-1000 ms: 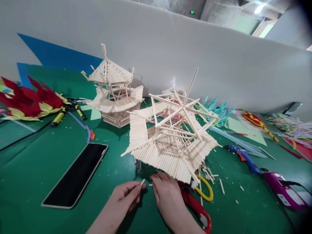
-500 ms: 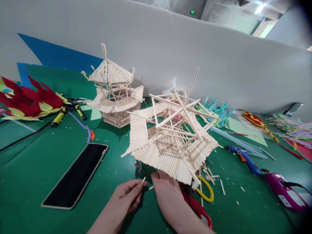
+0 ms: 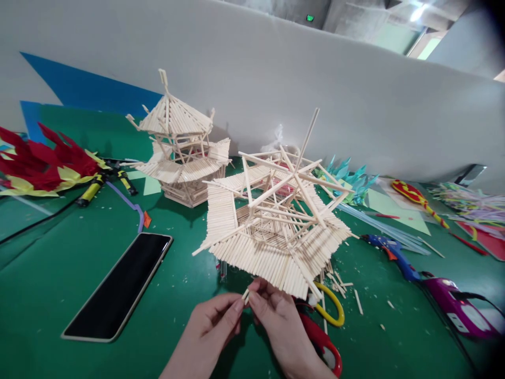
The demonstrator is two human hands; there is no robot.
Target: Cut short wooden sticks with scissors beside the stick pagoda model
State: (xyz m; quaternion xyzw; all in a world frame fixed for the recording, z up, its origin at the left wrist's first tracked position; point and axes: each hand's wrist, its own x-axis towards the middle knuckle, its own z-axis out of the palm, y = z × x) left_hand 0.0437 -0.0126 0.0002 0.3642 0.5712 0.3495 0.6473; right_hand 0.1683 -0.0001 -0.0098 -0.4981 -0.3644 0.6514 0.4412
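Observation:
My left hand (image 3: 211, 329) and my right hand (image 3: 278, 321) meet fingertip to fingertip low in the middle, both pinched on one short wooden stick (image 3: 245, 295). Just above them stands an unfinished pagoda roof (image 3: 272, 231) built of pale sticks, with bare rafters and one long stick poking up. The hands are right at its front edge. A finished stick pagoda (image 3: 181, 152) stands behind it to the left.
A dark phone (image 3: 118, 287) lies on the green mat (image 3: 59, 263) at left. Red and yellow scissors (image 3: 321, 329) lie under my right wrist. Stick offcuts, a blue glue gun (image 3: 390, 252), a purple tool (image 3: 457, 308), pliers (image 3: 92, 189) and paper crafts surround the models. A grey partition (image 3: 355, 105) runs behind.
My right hand left the mat and came to the left hand's fingertips. Both hands rose slightly toward the roof's edge, and now both pinch the short stick.

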